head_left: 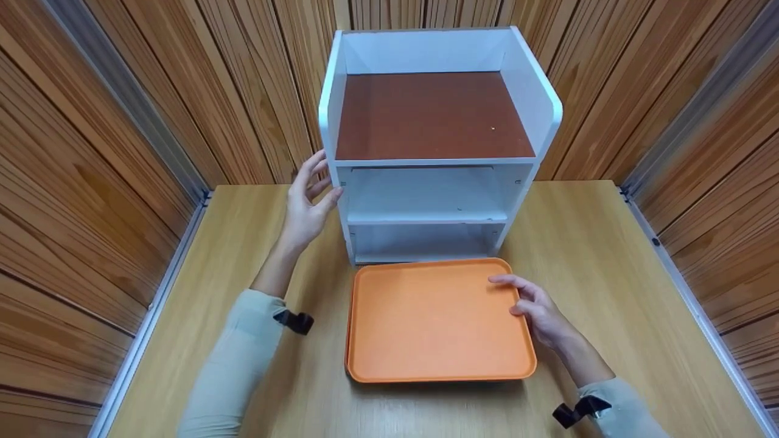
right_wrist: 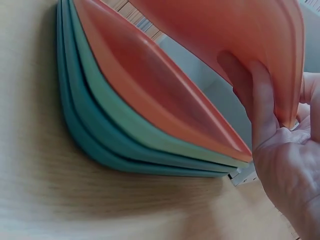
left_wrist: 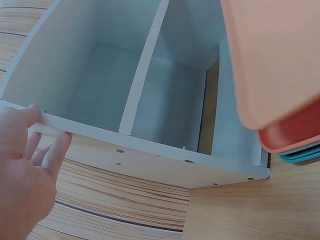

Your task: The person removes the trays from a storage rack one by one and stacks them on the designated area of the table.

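My right hand [head_left: 544, 313] grips the right edge of an orange tray [head_left: 441, 322], thumb on one face and fingers on the other. In the right wrist view the held tray [right_wrist: 240, 30] tilts up, apart from the stack below. That stack has another orange tray [right_wrist: 145, 65] on top of a light green tray [right_wrist: 107, 95] and teal trays [right_wrist: 95, 132]. My left hand [head_left: 307, 207] rests at the left side of a white shelf unit [head_left: 420, 222]. Its thumb lies at the panel's front edge, with relaxed fingers [left_wrist: 56, 152] against the outer side.
The shelf unit has a brown top board [head_left: 432, 115] with raised white sides and two open compartments below. It stands at the back of the wooden table [head_left: 608, 274], directly behind the trays. Wood-grain walls [head_left: 243, 79] enclose the table on three sides.
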Motion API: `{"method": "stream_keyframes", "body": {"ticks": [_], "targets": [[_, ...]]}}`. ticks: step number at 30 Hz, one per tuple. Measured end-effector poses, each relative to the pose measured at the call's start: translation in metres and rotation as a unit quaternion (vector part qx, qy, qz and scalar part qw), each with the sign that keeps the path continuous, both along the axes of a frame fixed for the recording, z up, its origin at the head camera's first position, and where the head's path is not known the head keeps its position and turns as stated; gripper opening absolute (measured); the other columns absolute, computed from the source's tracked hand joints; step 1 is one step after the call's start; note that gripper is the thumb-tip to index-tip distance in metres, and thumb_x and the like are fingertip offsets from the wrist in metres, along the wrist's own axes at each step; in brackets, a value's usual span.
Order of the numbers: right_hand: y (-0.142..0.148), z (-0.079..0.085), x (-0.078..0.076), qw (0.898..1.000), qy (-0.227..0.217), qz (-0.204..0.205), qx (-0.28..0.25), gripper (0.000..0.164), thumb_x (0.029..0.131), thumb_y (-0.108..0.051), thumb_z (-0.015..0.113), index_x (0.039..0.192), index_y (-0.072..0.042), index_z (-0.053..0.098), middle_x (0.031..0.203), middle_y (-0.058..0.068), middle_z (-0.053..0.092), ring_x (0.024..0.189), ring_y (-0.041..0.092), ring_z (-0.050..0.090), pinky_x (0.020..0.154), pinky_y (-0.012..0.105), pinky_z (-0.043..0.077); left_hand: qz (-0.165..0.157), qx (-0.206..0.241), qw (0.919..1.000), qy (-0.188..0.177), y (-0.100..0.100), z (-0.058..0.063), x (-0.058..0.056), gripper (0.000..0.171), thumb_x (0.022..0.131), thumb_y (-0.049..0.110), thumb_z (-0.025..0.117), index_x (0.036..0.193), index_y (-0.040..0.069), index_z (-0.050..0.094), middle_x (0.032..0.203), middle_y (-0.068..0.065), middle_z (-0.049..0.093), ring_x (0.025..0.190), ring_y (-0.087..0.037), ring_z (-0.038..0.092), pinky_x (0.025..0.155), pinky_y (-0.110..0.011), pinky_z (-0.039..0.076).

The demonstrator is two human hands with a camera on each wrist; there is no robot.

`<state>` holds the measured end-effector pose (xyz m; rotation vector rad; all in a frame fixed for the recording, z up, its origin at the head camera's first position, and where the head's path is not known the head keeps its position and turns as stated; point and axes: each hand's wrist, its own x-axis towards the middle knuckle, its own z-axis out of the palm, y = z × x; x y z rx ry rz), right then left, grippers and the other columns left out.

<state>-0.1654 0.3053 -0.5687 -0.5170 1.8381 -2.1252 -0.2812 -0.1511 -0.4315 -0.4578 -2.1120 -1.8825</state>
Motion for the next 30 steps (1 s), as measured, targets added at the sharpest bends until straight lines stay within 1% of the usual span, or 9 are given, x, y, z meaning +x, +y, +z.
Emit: {"method": "stream_keyframes", "body": {"ticks": [8, 14, 19, 20, 22, 25, 28, 29, 30], "targets": [[0.0, -0.009, -0.002, 0.999, -0.025, 0.012, 0.019, 0.067, 0.094, 0.021, 0.044, 0.151, -0.008, 0.065, 0.15, -0.016, 0.068, 0.123, 0.006, 0.068, 0.096, 0.023, 0.067, 0.002, -0.007, 1.0, 0.001, -0.001, -0.002, 0.001, 0.067, 0.106, -0.007, 0.068, 0.168, 0.0, 0.043, 0.166, -0.027, 0.055, 0.152, -0.052, 0.061, 0.118, -0.06, 0.061], [-0.002, -0.009, -0.005, 0.997, -0.053, 0.017, 0.06, 0.075, 0.096, 0.019, 0.047, 0.168, 0.001, 0.045, 0.162, -0.019, 0.057, 0.13, 0.004, 0.063, 0.097, 0.023, 0.066, 0.0, -0.009, 1.0, -0.003, -0.002, -0.001, 0.0, 0.067, 0.107, -0.006, 0.068, 0.169, 0.002, 0.043, 0.166, -0.026, 0.054, 0.153, -0.051, 0.06, 0.118, -0.064, 0.059], [-0.009, 0.0, -0.011, 0.986, -0.029, -0.009, 0.166, 0.082, 0.091, 0.016, 0.052, 0.171, 0.0, 0.042, 0.183, 0.013, 0.04, 0.136, -0.007, 0.05, 0.098, 0.013, 0.054, 0.0, -0.002, 1.0, 0.006, -0.001, -0.001, -0.002, 0.068, 0.106, -0.01, 0.067, 0.168, -0.001, 0.043, 0.165, -0.028, 0.055, 0.152, -0.054, 0.06, 0.123, -0.065, 0.055], [-0.01, 0.002, -0.011, 0.982, -0.02, -0.011, 0.19, 0.083, 0.09, 0.015, 0.052, 0.171, -0.001, 0.044, 0.183, 0.018, 0.037, 0.136, -0.006, 0.049, 0.094, 0.013, 0.052, 0.0, -0.002, 1.0, 0.008, -0.001, -0.001, -0.002, 0.068, 0.105, -0.011, 0.067, 0.168, -0.001, 0.043, 0.164, -0.028, 0.055, 0.152, -0.054, 0.06, 0.124, -0.066, 0.055], [-0.01, 0.006, -0.012, 0.971, -0.002, -0.011, 0.239, 0.081, 0.092, 0.014, 0.053, 0.17, -0.003, 0.046, 0.181, 0.025, 0.037, 0.139, 0.006, 0.048, 0.086, 0.015, 0.051, 0.001, -0.001, 0.9999, 0.011, -0.001, -0.002, -0.002, 0.068, 0.105, -0.011, 0.067, 0.168, -0.002, 0.044, 0.164, -0.029, 0.055, 0.151, -0.055, 0.06, 0.125, -0.066, 0.054], [-0.01, 0.014, -0.014, 0.96, 0.005, 0.007, 0.281, 0.077, 0.097, 0.012, 0.052, 0.171, -0.005, 0.046, 0.171, 0.029, 0.042, 0.105, 0.012, 0.062, 0.069, 0.019, 0.049, 0.001, -0.003, 0.9999, 0.011, 0.0, -0.002, -0.001, 0.067, 0.105, -0.011, 0.068, 0.167, -0.002, 0.044, 0.163, -0.029, 0.055, 0.151, -0.055, 0.061, 0.126, -0.067, 0.053], [-0.008, 0.021, -0.016, 0.948, 0.019, 0.025, 0.316, 0.075, 0.1, 0.008, 0.053, 0.173, -0.005, 0.042, 0.154, 0.033, 0.049, 0.066, 0.006, 0.052, 0.059, 0.02, 0.048, 0.001, -0.004, 0.9999, 0.012, 0.0, -0.002, -0.001, 0.067, 0.105, -0.01, 0.068, 0.167, -0.002, 0.044, 0.164, -0.029, 0.055, 0.151, -0.054, 0.061, 0.127, -0.066, 0.052], [-0.008, 0.024, -0.016, 0.943, 0.024, 0.028, 0.331, 0.076, 0.1, 0.006, 0.053, 0.174, -0.006, 0.041, 0.146, 0.034, 0.053, 0.058, 0.004, 0.045, 0.056, 0.019, 0.046, 0.001, -0.004, 0.9999, 0.011, 0.0, -0.002, -0.001, 0.067, 0.105, -0.01, 0.068, 0.167, -0.002, 0.044, 0.164, -0.029, 0.055, 0.151, -0.054, 0.061, 0.127, -0.066, 0.052], [-0.009, 0.026, -0.015, 0.937, 0.031, 0.028, 0.348, 0.076, 0.1, 0.005, 0.055, 0.174, -0.008, 0.04, 0.142, 0.033, 0.056, 0.056, 0.006, 0.045, 0.054, 0.02, 0.046, 0.001, -0.004, 0.9999, 0.011, 0.0, -0.002, -0.001, 0.067, 0.105, -0.01, 0.068, 0.167, -0.001, 0.044, 0.164, -0.029, 0.055, 0.151, -0.054, 0.061, 0.128, -0.066, 0.052]]}}
